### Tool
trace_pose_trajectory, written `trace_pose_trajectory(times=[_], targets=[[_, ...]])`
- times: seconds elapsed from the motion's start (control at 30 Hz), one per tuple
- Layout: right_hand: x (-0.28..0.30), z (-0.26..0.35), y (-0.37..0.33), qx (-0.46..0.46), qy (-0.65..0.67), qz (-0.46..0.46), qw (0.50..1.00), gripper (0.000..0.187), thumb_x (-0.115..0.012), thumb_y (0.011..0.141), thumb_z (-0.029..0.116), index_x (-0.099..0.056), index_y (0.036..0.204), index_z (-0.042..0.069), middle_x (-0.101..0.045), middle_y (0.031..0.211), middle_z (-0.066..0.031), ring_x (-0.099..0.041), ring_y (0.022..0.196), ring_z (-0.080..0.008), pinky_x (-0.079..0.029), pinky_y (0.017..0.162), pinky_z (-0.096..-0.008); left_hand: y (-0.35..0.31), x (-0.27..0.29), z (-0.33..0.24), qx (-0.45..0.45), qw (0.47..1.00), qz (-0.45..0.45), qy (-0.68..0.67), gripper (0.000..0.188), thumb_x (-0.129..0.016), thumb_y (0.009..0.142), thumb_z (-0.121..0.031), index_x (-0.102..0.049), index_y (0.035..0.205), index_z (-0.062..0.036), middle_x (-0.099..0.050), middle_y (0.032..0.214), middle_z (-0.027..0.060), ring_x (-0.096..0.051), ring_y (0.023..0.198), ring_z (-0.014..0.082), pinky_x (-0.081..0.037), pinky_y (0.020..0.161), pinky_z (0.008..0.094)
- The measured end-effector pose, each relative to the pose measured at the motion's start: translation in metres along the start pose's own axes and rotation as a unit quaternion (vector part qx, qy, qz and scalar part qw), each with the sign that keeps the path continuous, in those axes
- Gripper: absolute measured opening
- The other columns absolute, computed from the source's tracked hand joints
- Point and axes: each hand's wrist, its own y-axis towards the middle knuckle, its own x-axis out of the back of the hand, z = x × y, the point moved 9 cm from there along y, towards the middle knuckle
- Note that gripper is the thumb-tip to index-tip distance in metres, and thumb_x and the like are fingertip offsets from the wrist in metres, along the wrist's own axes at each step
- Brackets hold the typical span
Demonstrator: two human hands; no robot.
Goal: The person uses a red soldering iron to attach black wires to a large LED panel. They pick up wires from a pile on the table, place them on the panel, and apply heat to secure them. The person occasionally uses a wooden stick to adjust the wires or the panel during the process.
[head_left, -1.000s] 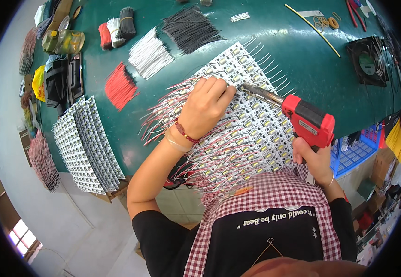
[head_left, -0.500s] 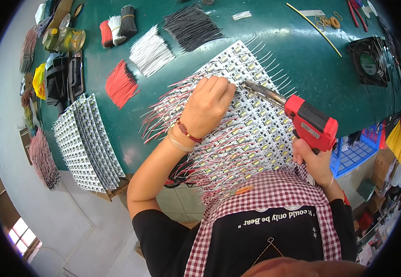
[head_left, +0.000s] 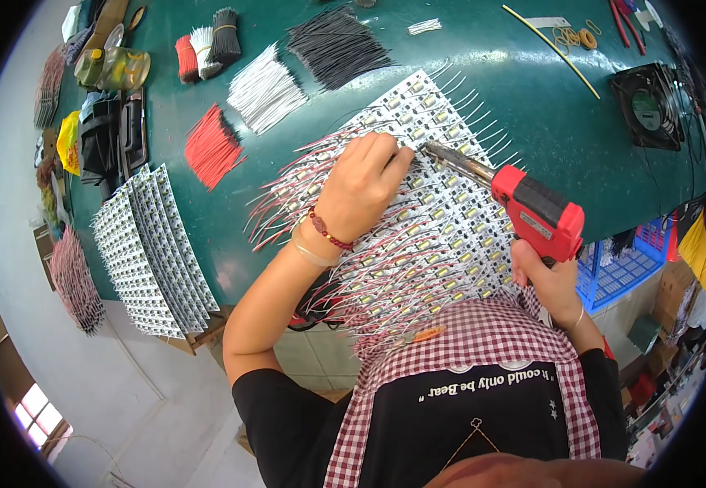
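A large white panel of circuit boards (head_left: 402, 104) with rows of small yellowish parts lies aslant on the table, reaching down to my apron. Red and white wires (head_left: 284, 195) fringe its left side, and short pale wires (head_left: 495, 137) stick out along its right edge. My left hand (head_left: 363, 179) rests over the panel's upper part, fingers bent and pinched together; what they hold is hidden beneath them. A red and black soldering gun (head_left: 538, 213) is gripped in my right hand (head_left: 555, 285). Its metal tip meets the panel just right of my left fingertips.
Piles of red wires (head_left: 213, 148), white wires (head_left: 267, 89) and black wires (head_left: 338, 47) lie beyond the panel. Stacked board panels (head_left: 154, 252) stand at the left table edge. At right are a black fan (head_left: 648, 107), a yellow stick (head_left: 551, 52) and a blue basket (head_left: 623, 272).
The soldering gun and my right hand have shifted slightly left, bringing the tip closer to my left fingers. My left hand has barely moved.
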Motion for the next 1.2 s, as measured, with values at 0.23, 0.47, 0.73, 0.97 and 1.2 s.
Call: trace_pose_trajectory(times=[0.23,0.47,0.73,0.97,1.2], targets=[[0.003,-0.001,-0.002,0.015,0.021,-0.018,1.000,0.026,-0.068,0.088,0.005,-0.057,0.111,0.002,-0.059,0.072,-0.0007,-0.053,0.056,-0.0067,-0.042,0.048,-0.0231,0.000,-0.001,0.001,0.006,1.000,0.007,0.000,0.023,-0.062,0.071,-0.001,-0.061,0.094,0.0024,-0.050,0.086,0.0112,-0.056,0.083,0.0267,-0.048,0.077,0.0367],[0.004,0.008,-0.007,0.015,0.031,-0.005,0.999,0.008,-0.063,0.091,0.006,-0.058,0.097,0.002,-0.057,0.068,-0.0011,-0.052,0.055,-0.0080,-0.043,0.050,-0.0245,0.001,0.000,0.000,-0.001,1.000,-0.017,0.014,0.027,-0.062,0.067,0.001,-0.066,0.094,0.0010,-0.050,0.079,0.0083,-0.053,0.074,0.0242,-0.044,0.066,0.0348],[0.008,0.000,-0.016,0.007,0.057,0.004,0.998,0.005,-0.060,0.093,0.005,-0.057,0.093,0.001,-0.055,0.067,-0.0017,-0.051,0.054,-0.0088,-0.043,0.051,-0.0247,0.002,0.008,-0.015,-0.034,0.998,-0.034,0.038,0.024,-0.064,0.068,-0.003,-0.067,0.092,-0.0022,-0.049,0.078,0.0061,-0.052,0.073,0.0218,-0.041,0.064,0.0329],[0.008,-0.012,-0.019,0.001,0.043,0.017,0.999,0.009,-0.062,0.092,0.008,-0.059,0.098,0.001,-0.057,0.070,-0.0011,-0.052,0.056,-0.0075,-0.043,0.051,-0.0236,0.002,-0.003,-0.017,-0.025,1.000,-0.001,0.010,0.023,-0.064,0.070,-0.003,-0.067,0.092,-0.0002,-0.049,0.078,0.0072,-0.052,0.073,0.0227,-0.043,0.066,0.0335],[0.009,-0.017,-0.021,-0.004,-0.005,0.018,1.000,0.013,-0.065,0.091,0.009,-0.059,0.100,0.002,-0.058,0.070,-0.0010,-0.053,0.056,-0.0073,-0.043,0.051,-0.0236,0.001,-0.007,-0.018,-0.025,1.000,0.010,0.005,0.022,-0.061,0.070,-0.002,-0.065,0.092,0.0002,-0.047,0.079,0.0079,-0.051,0.076,0.0231,-0.043,0.068,0.0341]])
